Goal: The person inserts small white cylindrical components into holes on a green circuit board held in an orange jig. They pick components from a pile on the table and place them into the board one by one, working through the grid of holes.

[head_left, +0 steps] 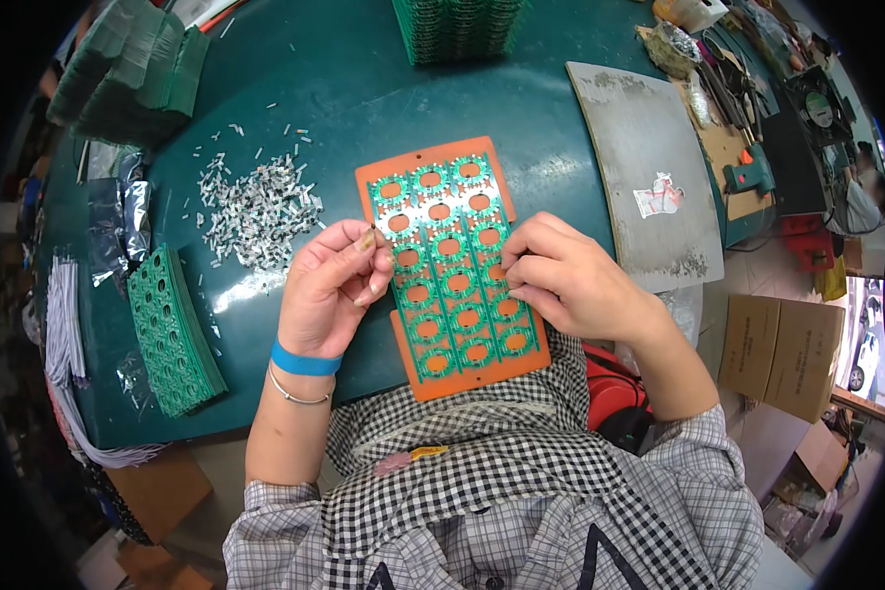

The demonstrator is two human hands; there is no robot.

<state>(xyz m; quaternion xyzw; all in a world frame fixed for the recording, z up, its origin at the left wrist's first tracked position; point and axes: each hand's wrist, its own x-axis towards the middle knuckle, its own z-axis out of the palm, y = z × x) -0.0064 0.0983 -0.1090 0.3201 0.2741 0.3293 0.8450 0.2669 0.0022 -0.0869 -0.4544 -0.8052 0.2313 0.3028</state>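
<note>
A green circuit board panel (pixel 449 282) with rows of ring-shaped sections lies on an orange backing plate (pixel 433 386) at the table's front edge. My left hand (pixel 336 270), with a blue band at the wrist, hovers at the panel's left edge. Its thumb and forefinger are pinched together; whatever they hold is too small to name. Over the panel's right edge, my right hand (pixel 572 273) has its fingers curled into a pinch, and its fingertips partly hide what is between them. Left of the panel is a loose pile of small pale strip-like parts (pixel 261 211).
More green panels stand stacked at the near left (pixel 172 334), far left (pixel 133 74) and back (pixel 459 29). White wires (pixel 64 324) hang off the left edge. A worn grey board (pixel 649 177) lies right, beyond it a green glue gun (pixel 750 172). Cardboard boxes (pixel 782 349) stand lower right.
</note>
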